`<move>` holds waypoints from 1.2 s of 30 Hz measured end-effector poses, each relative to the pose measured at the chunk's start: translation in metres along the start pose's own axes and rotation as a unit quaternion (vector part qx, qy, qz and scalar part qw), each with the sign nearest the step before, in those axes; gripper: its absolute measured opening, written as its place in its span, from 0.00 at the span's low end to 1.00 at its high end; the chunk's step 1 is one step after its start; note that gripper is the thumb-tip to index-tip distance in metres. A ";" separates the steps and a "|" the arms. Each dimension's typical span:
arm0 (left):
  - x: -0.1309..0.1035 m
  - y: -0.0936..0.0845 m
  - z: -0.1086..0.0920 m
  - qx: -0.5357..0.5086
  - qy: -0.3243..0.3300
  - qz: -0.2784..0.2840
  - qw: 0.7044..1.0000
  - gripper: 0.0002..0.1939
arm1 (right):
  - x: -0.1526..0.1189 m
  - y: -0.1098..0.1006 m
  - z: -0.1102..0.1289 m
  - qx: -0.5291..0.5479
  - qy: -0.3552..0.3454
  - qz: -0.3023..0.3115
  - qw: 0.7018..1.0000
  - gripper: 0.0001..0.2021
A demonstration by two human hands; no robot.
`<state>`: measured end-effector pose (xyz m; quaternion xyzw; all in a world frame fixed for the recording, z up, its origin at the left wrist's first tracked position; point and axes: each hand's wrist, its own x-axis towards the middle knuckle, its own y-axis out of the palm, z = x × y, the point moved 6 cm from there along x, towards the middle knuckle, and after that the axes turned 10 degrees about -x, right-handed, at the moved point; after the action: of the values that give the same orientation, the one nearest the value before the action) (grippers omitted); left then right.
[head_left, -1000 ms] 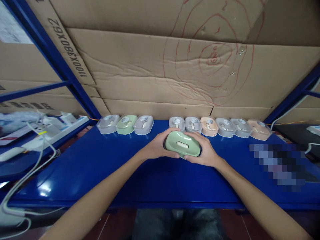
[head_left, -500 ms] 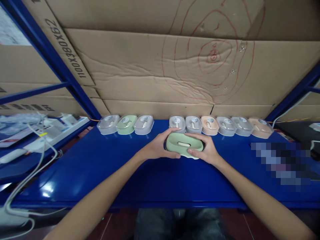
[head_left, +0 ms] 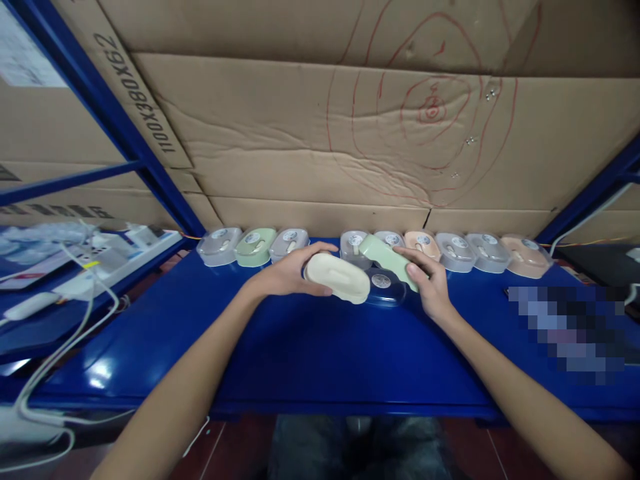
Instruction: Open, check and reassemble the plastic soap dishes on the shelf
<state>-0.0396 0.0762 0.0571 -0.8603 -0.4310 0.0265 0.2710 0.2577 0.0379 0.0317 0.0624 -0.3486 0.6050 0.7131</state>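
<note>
The left hand's (head_left: 287, 273) grip is wrapped round a smooth cream oval dish (head_left: 337, 277); the right hand (head_left: 431, 287) pinches a tilted, wavy-edged green shell (head_left: 387, 259), probably plastic, above the glossy blue worktop (head_left: 320, 360), partly covering a see-through lid (head_left: 384, 291).

The shiny blue table (head_left: 315, 363) has three boxes (head_left: 253, 249) at the back left and six boxes (head_left: 454, 255) at the back right. A see-through lid (head_left: 387, 291) lies near the middle.
</note>
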 end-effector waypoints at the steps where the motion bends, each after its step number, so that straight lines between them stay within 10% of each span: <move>1: -0.002 -0.005 0.001 0.011 -0.010 0.010 1.000 0.41 | 0.001 -0.002 0.000 0.002 -0.007 0.006 1.000 0.30; 11: -0.021 -0.040 0.007 0.090 -0.059 -0.003 0.994 0.36 | -0.028 0.034 0.052 -0.135 -0.267 0.230 0.926 0.33; 21: -0.019 -0.026 0.039 0.219 -0.131 0.041 0.966 0.37 | -0.051 0.061 0.055 -0.288 -0.343 0.286 0.847 0.38; 36: -0.022 -0.020 0.034 0.263 -0.208 0.082 0.938 0.59 | -0.043 0.051 0.051 -0.202 -0.305 0.261 0.893 0.39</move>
<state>-0.0770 0.0844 0.0336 -0.7657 -0.3837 0.3395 0.3888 0.1890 -0.0101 0.0288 0.0052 -0.6670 0.6376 0.3855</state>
